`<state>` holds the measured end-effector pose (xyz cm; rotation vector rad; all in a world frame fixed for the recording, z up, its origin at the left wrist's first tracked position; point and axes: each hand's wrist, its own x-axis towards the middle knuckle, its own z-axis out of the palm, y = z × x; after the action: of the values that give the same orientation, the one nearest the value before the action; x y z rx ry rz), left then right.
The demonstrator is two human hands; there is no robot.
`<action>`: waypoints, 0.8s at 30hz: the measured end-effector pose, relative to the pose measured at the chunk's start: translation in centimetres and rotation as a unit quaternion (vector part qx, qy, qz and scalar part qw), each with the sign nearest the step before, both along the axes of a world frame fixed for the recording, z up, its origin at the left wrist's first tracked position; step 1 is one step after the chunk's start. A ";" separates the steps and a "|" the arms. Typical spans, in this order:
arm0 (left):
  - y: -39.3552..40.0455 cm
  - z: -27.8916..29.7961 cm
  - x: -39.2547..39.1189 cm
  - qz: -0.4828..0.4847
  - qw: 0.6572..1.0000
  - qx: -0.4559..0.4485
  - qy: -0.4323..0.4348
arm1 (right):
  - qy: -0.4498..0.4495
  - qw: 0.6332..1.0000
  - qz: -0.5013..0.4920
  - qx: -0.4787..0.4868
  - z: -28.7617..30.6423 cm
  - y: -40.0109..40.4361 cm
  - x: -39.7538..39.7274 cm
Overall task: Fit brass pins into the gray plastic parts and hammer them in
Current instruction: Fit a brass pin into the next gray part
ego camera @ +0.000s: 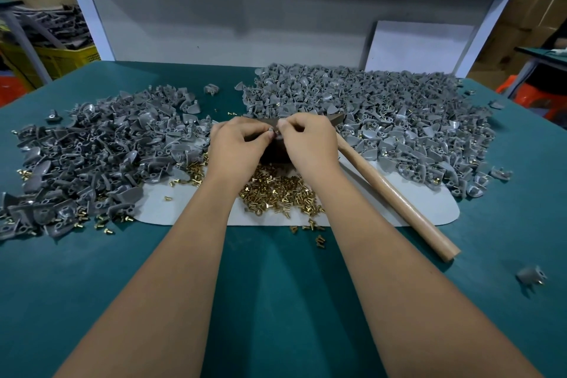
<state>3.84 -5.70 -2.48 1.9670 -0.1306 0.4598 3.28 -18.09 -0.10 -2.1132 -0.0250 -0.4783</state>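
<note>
- Left hand [237, 144]: fingers curled, thumb and fingertips pinching a small gray part [271, 133] at the centre of the bench.
- Right hand [310, 143]: fingers curled, fingertips meeting the left hand's at the same gray part; a glint of brass shows at the pinch, probably one pin, though it is too small to be sure.
- Dark block [274, 153]: one, directly under both hands, mostly hidden by them.
- Hammer [395, 193]: one, with a wooden handle, lying just to the right of the right hand; its handle runs diagonally toward the near right, and its dark head lies behind the hands.
- Brass pins [276, 193]: one loose heap, too many to count, on the pale mat between the forearms, with strays scattered toward the left heap and the mat's front edge.
- Pale mat [399, 218]: one, flat on the green table [276, 301].
- Gray plastic parts: two large heaps, uncountable; the left heap [92, 156] and the right heap [383, 113], the latter showing brass glints among its pieces.
- Stray gray part [530, 275]: one, alone at the near right of the table, well apart from both heaps.
- White board [420, 46]: one, leaning upright behind the right heap.
</note>
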 end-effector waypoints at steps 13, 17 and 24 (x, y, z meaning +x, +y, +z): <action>0.0 0.1 0.0 -0.016 0.999 -0.044 0.017 | -0.005 1.000 0.029 0.010 -0.1 -0.6 0.0; -0.1 0.0 0.1 -0.007 1.000 -0.022 0.000 | -0.008 0.999 0.007 -0.044 0.0 -0.1 0.3; 0.0 -0.2 0.4 -0.008 1.000 -0.007 -0.010 | -0.001 0.993 -0.033 -0.114 0.4 0.4 0.4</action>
<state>4.20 -5.67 -2.65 1.9458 -0.1556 0.4682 3.66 -17.64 0.34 -2.3430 -0.0120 -0.5381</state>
